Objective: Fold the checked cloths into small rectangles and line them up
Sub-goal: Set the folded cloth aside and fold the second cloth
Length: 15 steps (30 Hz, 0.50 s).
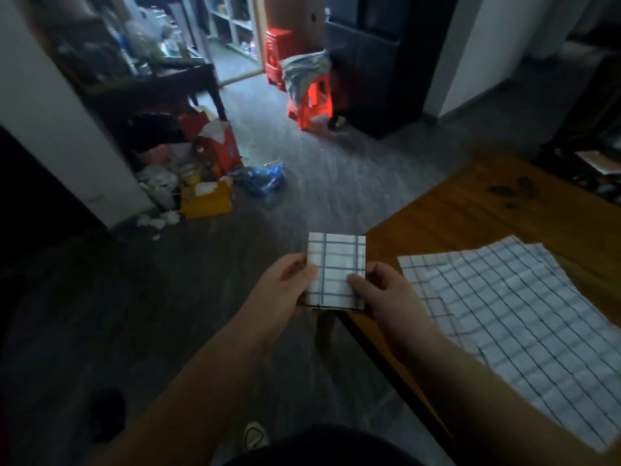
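Both left hand [285, 288] and right hand [384, 292] pinch one folded cloth [336, 258] — midair.

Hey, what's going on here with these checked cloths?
A person is folding checked cloths. The left hand and right hand pinch a folded checked cloth by its side edges, holding it in the air just off the corner of the wooden table, above the floor. It is already a small rectangle. At least two unfolded checked cloths lie spread and overlapping on the table. No folded cloth shows on the table yet.
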Tool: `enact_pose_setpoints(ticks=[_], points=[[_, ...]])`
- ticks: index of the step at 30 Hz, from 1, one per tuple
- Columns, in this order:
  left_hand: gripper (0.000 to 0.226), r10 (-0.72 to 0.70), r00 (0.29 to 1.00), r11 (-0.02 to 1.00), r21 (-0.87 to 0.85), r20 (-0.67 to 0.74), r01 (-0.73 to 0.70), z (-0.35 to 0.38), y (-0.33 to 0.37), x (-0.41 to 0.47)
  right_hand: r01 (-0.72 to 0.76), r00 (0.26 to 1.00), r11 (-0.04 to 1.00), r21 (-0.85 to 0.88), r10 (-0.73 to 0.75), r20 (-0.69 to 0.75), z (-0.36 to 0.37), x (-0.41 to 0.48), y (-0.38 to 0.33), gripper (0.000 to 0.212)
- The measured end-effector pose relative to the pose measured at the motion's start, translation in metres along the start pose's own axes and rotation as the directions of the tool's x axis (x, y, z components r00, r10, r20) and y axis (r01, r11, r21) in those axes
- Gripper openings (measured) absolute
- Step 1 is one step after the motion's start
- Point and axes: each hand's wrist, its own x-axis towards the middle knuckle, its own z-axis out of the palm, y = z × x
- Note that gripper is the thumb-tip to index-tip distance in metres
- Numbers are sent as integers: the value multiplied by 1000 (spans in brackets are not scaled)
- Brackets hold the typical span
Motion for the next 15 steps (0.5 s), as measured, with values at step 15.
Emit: enact_pose_setpoints(ticks=[15], points=[[19, -73, 965, 991, -129, -251, 42, -295, -9, 28, 47, 954, 999, -22, -39, 299, 286, 102, -59, 13]])
